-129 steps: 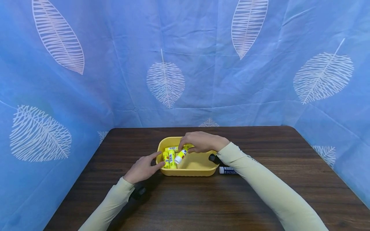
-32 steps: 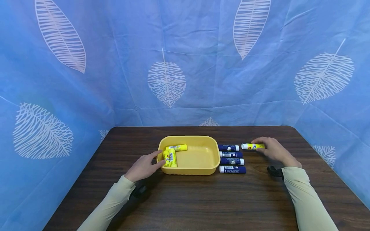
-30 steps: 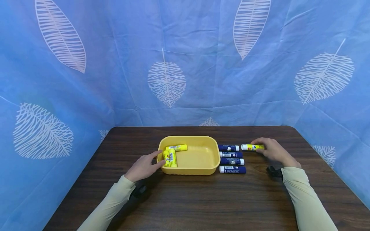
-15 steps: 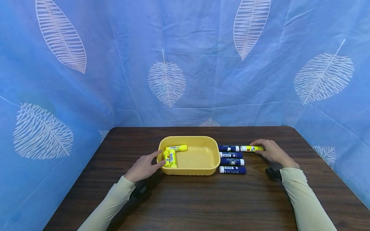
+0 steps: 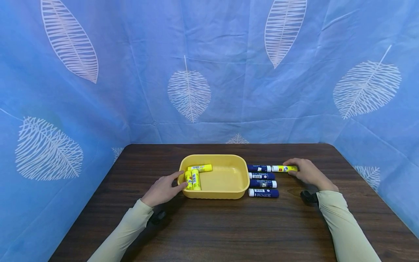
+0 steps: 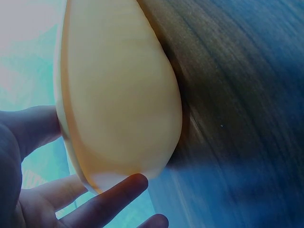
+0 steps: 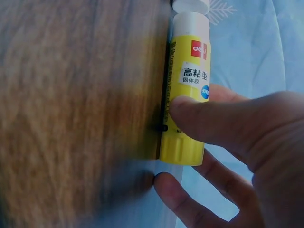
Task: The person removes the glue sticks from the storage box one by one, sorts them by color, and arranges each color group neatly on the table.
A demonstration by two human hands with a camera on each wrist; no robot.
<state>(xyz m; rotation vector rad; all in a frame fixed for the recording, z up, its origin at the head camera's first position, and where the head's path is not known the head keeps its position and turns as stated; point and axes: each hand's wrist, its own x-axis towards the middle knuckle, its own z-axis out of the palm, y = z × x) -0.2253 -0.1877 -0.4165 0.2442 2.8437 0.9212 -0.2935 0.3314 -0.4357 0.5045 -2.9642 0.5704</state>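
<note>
A yellow glue stick with a white cap [image 5: 284,169] lies on the table at the right, pinched between the thumb and fingers of my right hand [image 5: 308,174]. In the right wrist view its cap end sits against or very close to another white cap. My left hand [image 5: 162,190] grips the left end of a yellow plastic basket [image 5: 214,194], thumb at the rim; the left wrist view shows the basket's outer wall [image 6: 121,95] beside the fingers. Several yellow glue sticks [image 5: 196,179] lie in the left part of the basket.
Several dark blue glue sticks [image 5: 263,193] lie in a column along the basket's right side, white caps facing alternate ways. The dark wooden table [image 5: 212,229] ends at a blue cloth [image 5: 222,91] with white leaf prints.
My right hand has taken the yellow glue stick from the basket to the table's right side. During the last second it slid slightly left and nearer. My left hand stays at the basket.
</note>
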